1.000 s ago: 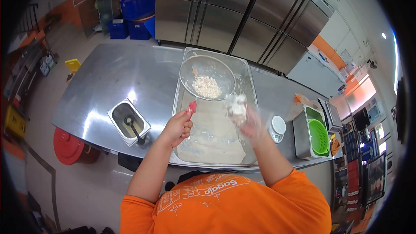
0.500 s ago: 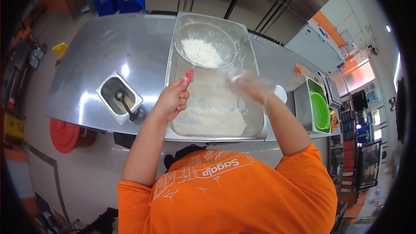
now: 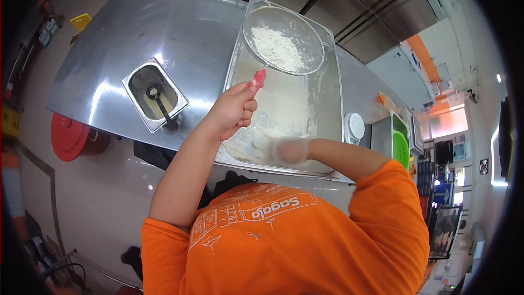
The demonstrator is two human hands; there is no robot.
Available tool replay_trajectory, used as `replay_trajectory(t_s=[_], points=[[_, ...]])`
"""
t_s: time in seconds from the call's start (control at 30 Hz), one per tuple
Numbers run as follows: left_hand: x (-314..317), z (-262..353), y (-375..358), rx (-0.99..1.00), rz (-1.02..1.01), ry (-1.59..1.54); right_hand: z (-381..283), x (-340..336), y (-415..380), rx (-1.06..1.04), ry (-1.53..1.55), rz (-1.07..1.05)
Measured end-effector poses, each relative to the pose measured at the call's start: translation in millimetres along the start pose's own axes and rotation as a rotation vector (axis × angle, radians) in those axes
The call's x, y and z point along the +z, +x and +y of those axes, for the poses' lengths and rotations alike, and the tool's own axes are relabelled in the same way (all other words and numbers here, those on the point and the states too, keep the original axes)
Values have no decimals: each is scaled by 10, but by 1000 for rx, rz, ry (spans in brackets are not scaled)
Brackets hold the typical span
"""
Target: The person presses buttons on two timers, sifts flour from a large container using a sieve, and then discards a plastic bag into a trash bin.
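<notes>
My left hand (image 3: 233, 112) is wrapped round the pink handle of a round mesh sieve (image 3: 312, 35). White flour (image 3: 278, 48) lies in a heap on its mesh. The sieve is at the far end of a deep steel tray (image 3: 334, 93), whose bottom is dusted with flour. Near the tray's front edge is my right hand (image 3: 292, 151), in what looks like a clear plastic glove. It is low over the floury bottom, and motion smears its fingers, so I cannot make out their pose or anything in them.
A small steel container (image 3: 143, 83) with a black-handled scoop (image 3: 159, 101) stands on the steel table (image 3: 185, 27) to the left. Right of the tray are a white-lidded jar (image 3: 355, 127) and a green basket (image 3: 401, 147). A red bucket (image 3: 71, 137) is on the floor.
My right hand has swept from the tray's middle right toward its front edge. My left hand keeps hold of the sieve, which has shifted slightly away. The camera view has also shifted.
</notes>
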State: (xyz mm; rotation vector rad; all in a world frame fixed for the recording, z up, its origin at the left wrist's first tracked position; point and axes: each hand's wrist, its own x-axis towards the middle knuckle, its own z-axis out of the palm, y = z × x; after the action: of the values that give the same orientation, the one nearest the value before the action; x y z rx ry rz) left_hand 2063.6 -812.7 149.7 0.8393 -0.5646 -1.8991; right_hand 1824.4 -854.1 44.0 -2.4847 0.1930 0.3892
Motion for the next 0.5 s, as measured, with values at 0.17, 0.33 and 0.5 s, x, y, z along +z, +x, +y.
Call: replay_trajectory(t_s=[0.17,0.33,0.5], points=[[-39,-24,28,12,-14,-19,-203,-529,289,289,328,-62],[-58,-21,41,2,-3,-15,-328,-297,821,204,140,-174],[-35,17,29,-9,-21,-21,-188,-223,224,178,188,-525]])
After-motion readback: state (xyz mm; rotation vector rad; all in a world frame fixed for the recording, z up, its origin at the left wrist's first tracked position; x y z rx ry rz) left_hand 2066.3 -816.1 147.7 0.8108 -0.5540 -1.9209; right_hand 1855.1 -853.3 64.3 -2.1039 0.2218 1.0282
